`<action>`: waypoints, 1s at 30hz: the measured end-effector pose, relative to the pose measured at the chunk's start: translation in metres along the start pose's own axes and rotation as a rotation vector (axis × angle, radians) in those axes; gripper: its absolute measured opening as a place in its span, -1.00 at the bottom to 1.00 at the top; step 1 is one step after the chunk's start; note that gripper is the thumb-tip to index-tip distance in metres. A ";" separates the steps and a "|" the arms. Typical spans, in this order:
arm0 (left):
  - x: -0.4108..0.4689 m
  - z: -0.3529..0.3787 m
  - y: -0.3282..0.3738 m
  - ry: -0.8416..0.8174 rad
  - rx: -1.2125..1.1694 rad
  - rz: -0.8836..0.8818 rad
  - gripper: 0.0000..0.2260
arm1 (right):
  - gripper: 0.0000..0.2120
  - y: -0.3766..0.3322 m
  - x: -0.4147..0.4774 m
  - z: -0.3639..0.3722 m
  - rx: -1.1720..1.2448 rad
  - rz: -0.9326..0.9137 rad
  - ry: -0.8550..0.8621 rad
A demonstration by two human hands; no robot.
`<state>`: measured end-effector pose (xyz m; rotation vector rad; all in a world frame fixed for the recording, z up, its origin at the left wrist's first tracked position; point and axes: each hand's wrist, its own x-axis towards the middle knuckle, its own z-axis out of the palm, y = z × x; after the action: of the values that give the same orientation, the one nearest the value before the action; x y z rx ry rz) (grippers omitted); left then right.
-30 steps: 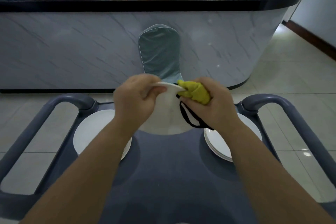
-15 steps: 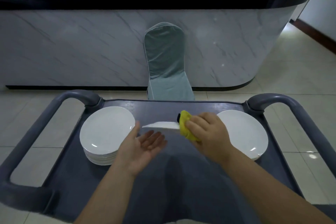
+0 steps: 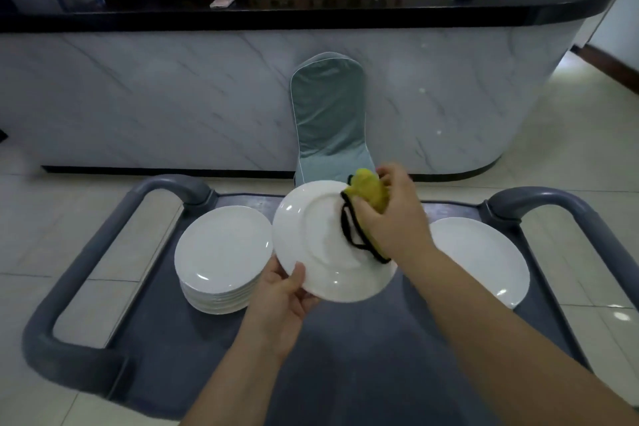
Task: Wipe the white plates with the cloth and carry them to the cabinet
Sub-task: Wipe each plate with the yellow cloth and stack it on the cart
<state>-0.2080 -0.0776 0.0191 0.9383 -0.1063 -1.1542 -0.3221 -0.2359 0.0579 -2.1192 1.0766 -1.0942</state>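
While the left hand pinches the round white glazed plate at its lower-left rim, thumb on the face and fingers curled underneath, the right hand presses a bunched yellow cloth with black edging onto the plate's upper-right part, its fingers clamped round the cloth. The plate hangs tilted in the air above the dark grey trolley, between the two piles there.

The plate looks stiff, brittle and glossy, so probably slick and fairly weighty. A rim hold with the thumb over and fingers under suits it. Held at one point only, though, it may pivot under the cloth's push, so the pinch needs to be firm. The cloth is soft and light and takes any grasp.

The trolley's tray carries a tall stack of white plates at the left and a low pile of white plates at the right, seemingly only a couple. Which pile is already wiped cannot be told, and no cabinet can be made out for certain.
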 end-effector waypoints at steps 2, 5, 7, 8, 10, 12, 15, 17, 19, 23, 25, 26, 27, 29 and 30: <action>0.000 0.002 0.001 -0.033 -0.040 0.011 -0.61 | -0.63 -0.024 -0.013 0.026 -0.159 -0.275 -0.084; 0.001 -0.004 0.007 -0.028 -0.085 0.024 -0.63 | -0.66 -0.020 -0.054 0.024 -0.226 -0.606 -0.199; -0.003 -0.008 0.006 -0.041 -0.078 0.024 -0.64 | -0.68 0.005 -0.061 0.003 -0.215 -0.655 -0.121; -0.006 -0.009 0.004 -0.063 -0.058 0.024 -0.65 | -0.69 0.016 -0.057 -0.008 -0.223 -0.624 -0.047; -0.010 -0.009 0.000 -0.108 0.026 0.045 -0.65 | -0.67 0.023 -0.038 -0.019 -0.247 -0.460 0.103; -0.009 -0.005 0.001 -0.137 0.080 0.076 -0.66 | -0.66 0.005 -0.024 -0.004 -0.252 -0.340 0.187; -0.002 0.001 0.012 -0.151 0.027 0.110 -0.67 | -0.64 -0.014 -0.047 0.025 -0.205 -0.553 0.085; 0.001 0.001 0.017 -0.149 0.010 0.113 -0.68 | -0.64 0.005 -0.073 0.017 -0.209 -0.621 0.001; 0.001 -0.001 0.014 -0.155 0.010 0.096 -0.67 | -0.66 0.030 -0.078 -0.010 -0.231 -0.536 0.063; -0.004 0.007 0.001 -0.219 0.082 0.058 -0.71 | -0.64 0.019 -0.032 -0.024 -0.245 -0.279 0.255; -0.002 0.010 0.005 -0.219 0.076 0.060 -0.71 | -0.65 -0.008 -0.031 -0.001 -0.226 -0.392 0.205; 0.000 0.010 0.008 -0.210 0.060 0.057 -0.70 | -0.66 -0.014 -0.041 0.009 -0.211 -0.483 0.158; 0.001 0.009 0.010 -0.204 0.044 0.055 -0.69 | -0.69 -0.012 -0.054 0.013 -0.209 -0.572 0.115; -0.001 0.004 0.010 -0.199 0.031 0.044 -0.69 | -0.73 0.007 -0.075 0.000 -0.242 -0.646 0.058; -0.004 0.002 0.009 -0.196 0.040 0.037 -0.70 | -0.73 0.020 -0.078 -0.012 -0.265 -0.622 0.077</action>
<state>-0.2042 -0.0746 0.0275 0.8527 -0.3050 -1.2119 -0.3684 -0.1828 0.0166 -2.7469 0.6213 -1.3704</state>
